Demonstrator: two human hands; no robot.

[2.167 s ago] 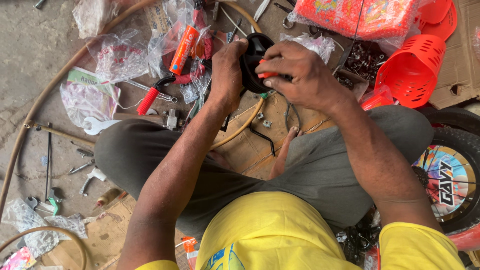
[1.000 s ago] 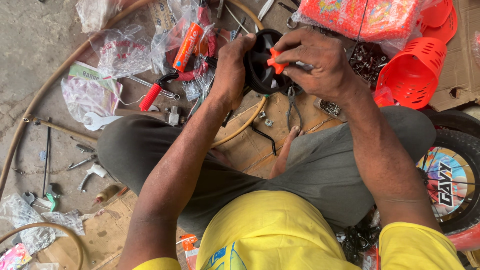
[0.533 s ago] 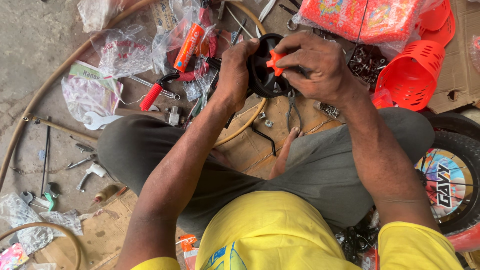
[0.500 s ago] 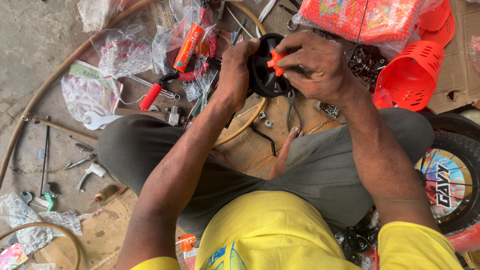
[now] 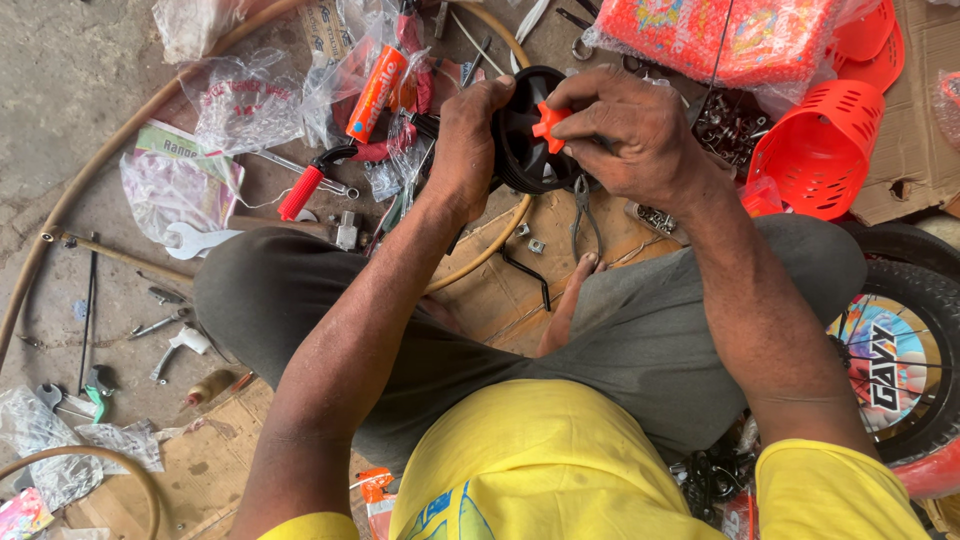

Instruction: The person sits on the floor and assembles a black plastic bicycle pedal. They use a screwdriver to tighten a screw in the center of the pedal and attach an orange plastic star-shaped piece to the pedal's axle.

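I sit on the ground with a small black wheel [image 5: 523, 140] held up in front of me. My left hand [image 5: 470, 135] grips its left rim. My right hand [image 5: 625, 130] comes over the wheel from the right, its fingers pinched on an orange star-shaped cap [image 5: 549, 122] at the wheel's hub. My grey trouser legs [image 5: 300, 300] lie below the hands.
Plastic bags [image 5: 235, 90], an orange tube [image 5: 376, 92], a red-handled tool [image 5: 305, 190] and spanners [image 5: 190, 240] lie at the left. An orange basket [image 5: 820, 145] and a red mesh pack [image 5: 740, 40] are at the right. A bicycle tyre [image 5: 905, 330] is by my right knee. Pliers [image 5: 585, 215] lie on cardboard.
The wheel has stayed in both hands. My right fingers have shifted around the orange cap at the hub, turning slightly. The left hand keeps its grip on the rim.
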